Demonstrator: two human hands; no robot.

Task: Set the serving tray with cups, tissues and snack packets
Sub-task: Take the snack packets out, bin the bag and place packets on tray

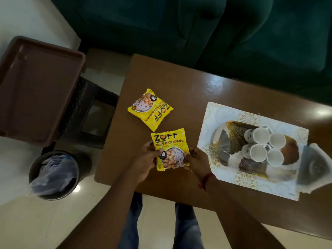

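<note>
Both hands hold a yellow snack packet (pixel 169 150) just above the brown table (pixel 179 83). My left hand (pixel 145 162) grips its left edge and my right hand (pixel 196 159) pinches its right edge. A second yellow snack packet (pixel 150 109) lies flat on the table beyond it. To the right sits a white serving tray (pixel 213 133) with gold patterns, carrying several white paper cups (pixel 261 136) clustered on a round gold-and-dark plate (pixel 230 137). A grey and white tissue (pixel 312 164) lies at the tray's right end.
A brown plastic tray (pixel 36 87) rests on a dark stool (pixel 89 108) to the left of the table. A round bin (pixel 53 175) lined with a plastic bag stands on the floor at lower left. A dark green sofa (pixel 215 24) runs behind the table.
</note>
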